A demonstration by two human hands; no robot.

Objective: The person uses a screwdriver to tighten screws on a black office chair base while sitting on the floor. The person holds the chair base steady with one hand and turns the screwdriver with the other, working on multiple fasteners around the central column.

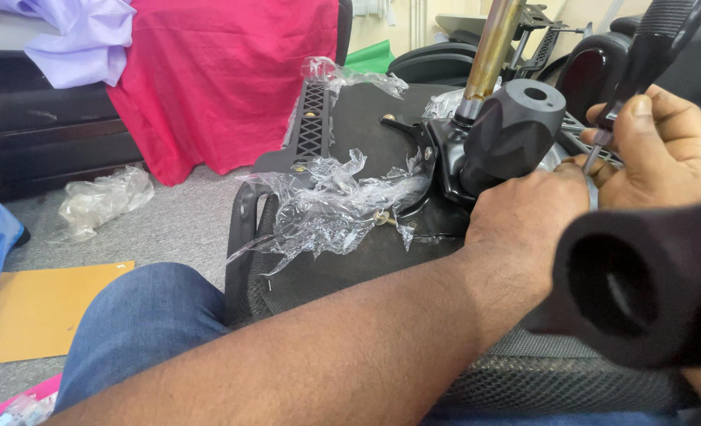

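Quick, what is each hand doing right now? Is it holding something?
Left hand: fingers hidden behind the black chair mechanism; cannot tell if it grips anything.
Right hand: closed around a screwdriver.

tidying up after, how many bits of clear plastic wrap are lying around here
3 in view: one crumpled on the seat underside, one at its far edge, one on the carpet at left. More may hide behind the arm.
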